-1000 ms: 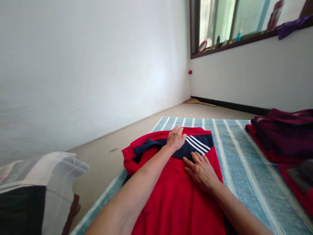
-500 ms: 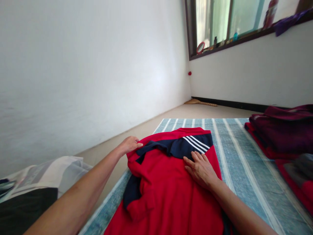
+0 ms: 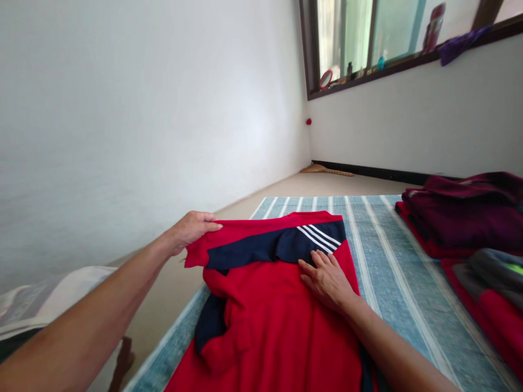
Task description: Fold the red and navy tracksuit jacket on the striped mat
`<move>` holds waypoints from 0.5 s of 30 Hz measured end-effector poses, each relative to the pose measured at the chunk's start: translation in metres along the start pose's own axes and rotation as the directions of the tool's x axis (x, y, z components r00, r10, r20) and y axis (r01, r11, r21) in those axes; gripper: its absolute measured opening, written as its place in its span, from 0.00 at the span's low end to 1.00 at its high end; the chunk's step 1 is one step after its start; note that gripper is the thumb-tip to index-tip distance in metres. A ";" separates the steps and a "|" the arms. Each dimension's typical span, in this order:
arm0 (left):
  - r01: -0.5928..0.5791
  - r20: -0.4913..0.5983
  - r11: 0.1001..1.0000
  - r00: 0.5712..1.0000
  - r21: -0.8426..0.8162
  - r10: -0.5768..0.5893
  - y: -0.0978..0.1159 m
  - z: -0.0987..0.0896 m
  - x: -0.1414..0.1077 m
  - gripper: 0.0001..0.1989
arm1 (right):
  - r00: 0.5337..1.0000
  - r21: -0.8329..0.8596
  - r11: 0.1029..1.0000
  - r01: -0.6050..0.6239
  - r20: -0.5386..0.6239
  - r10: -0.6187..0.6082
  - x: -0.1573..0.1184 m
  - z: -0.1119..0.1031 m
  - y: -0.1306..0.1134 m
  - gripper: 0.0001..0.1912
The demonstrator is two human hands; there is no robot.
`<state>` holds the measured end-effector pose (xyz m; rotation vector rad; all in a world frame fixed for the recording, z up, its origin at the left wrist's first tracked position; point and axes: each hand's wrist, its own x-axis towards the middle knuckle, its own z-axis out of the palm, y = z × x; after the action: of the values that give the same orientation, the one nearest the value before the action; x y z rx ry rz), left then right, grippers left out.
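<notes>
Hands, two: one edge of the red garment (image 3: pixel 278 326) is being pinched by the left hand (image 3: pixel 194 228), thumb on the near side, arm stretched forward-left; the navy panel (image 3: pixel 253 250) is being touched by the right hand (image 3: pixel 324 277), palm down, fingers loosely spread. Garment count one: red body, soft creases, three white stripes (image 3: pixel 319 237) at the panel's right end, red-and-navy fold bunched on the left. It is being supported by one striped blue cloth (image 3: pixel 384 261), pinched end being held out past the cloth's left edge. One pale fabric bundle (image 3: pixel 61 291) is being partly hidden by the left forearm (image 3: pixel 90 326). Right side, two piles: one maroon pile (image 3: pixel 469 212), one red-and-grey pile (image 3: pixel 496 305). Farther off, window ledge (image 3: pixel 368 78): one round mirror (image 3: pixel 326 79) and one purple cloth (image 3: pixel 461 44) are being supported.
</notes>
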<state>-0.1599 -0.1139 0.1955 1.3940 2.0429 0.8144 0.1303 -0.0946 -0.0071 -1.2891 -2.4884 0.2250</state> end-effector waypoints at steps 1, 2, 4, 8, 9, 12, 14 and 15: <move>0.012 0.026 1.000 1.000 -0.021 -0.012 0.006 -0.002 -0.004 0.16 | 1.000 0.003 1.000 -0.002 0.001 0.002 0.000 0.000 0.000 0.22; 0.019 0.050 0.999 0.999 -0.037 -0.017 0.012 -0.003 -0.007 0.17 | 1.000 0.006 1.000 -0.003 0.002 0.003 0.000 -0.001 0.000 0.22; 0.012 0.088 0.999 0.996 -0.048 -0.008 0.023 -0.003 -0.015 0.19 | 1.000 0.011 1.000 -0.002 0.002 0.002 0.000 -0.001 0.000 0.22; -0.053 0.205 0.998 0.978 0.031 0.046 0.044 0.009 -0.036 0.18 | 1.000 0.016 1.000 0.002 0.001 -0.002 0.000 -0.002 0.001 0.22; -0.093 0.250 0.994 0.965 0.061 0.075 0.049 0.015 -0.043 0.17 | 1.000 0.017 1.000 0.003 0.000 -0.003 0.000 -0.002 0.002 0.22; -0.270 0.402 0.950 0.896 0.160 0.187 0.060 0.036 -0.069 0.16 | 1.000 0.022 1.000 0.002 -0.001 -0.002 0.000 -0.003 0.002 0.22; -0.413 0.476 0.881 0.838 0.230 0.268 0.066 0.051 -0.086 0.15 | 1.000 0.031 1.000 0.002 -0.002 -0.002 0.000 -0.006 0.002 0.22; -0.492 0.522 0.830 0.796 0.264 0.306 0.067 0.059 -0.094 0.14 | 1.000 0.040 0.999 0.011 -0.006 -0.011 0.000 -0.007 0.002 0.22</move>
<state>-0.0454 -0.1727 0.2134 2.0735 1.5906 0.1784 0.1341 -0.0931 -0.0016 -1.2586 -2.4730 0.2664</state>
